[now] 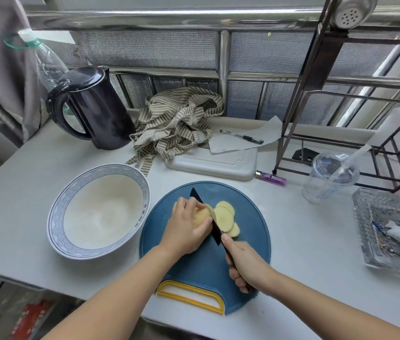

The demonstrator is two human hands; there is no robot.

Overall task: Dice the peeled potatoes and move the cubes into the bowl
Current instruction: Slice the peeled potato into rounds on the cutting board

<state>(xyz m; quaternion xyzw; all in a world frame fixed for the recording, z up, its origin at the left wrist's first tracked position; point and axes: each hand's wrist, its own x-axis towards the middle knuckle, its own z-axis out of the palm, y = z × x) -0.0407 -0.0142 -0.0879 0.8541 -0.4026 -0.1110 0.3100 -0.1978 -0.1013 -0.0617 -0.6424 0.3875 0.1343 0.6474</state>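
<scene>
A peeled potato [200, 215] lies on the round blue cutting board [245, 231]. My left hand [187, 228] grips it from the left with curled fingers. My right hand [244, 266] holds the dark handle of a black knife [210, 214], whose blade stands in the potato right beside my left fingertips. Several pale round slices [226, 217] lie fanned out to the right of the blade. A white bowl [99, 214] with a blue patterned rim stands to the left of the board, with nothing in it.
Behind the board lie a white tray [218, 163] with paper and a pen, a striped cloth [176, 123], a purple lighter [270, 178] and a black kettle [91, 106]. A plastic cup [330, 177], a metal rack [341, 94] and a glass dish [392, 229] stand at the right.
</scene>
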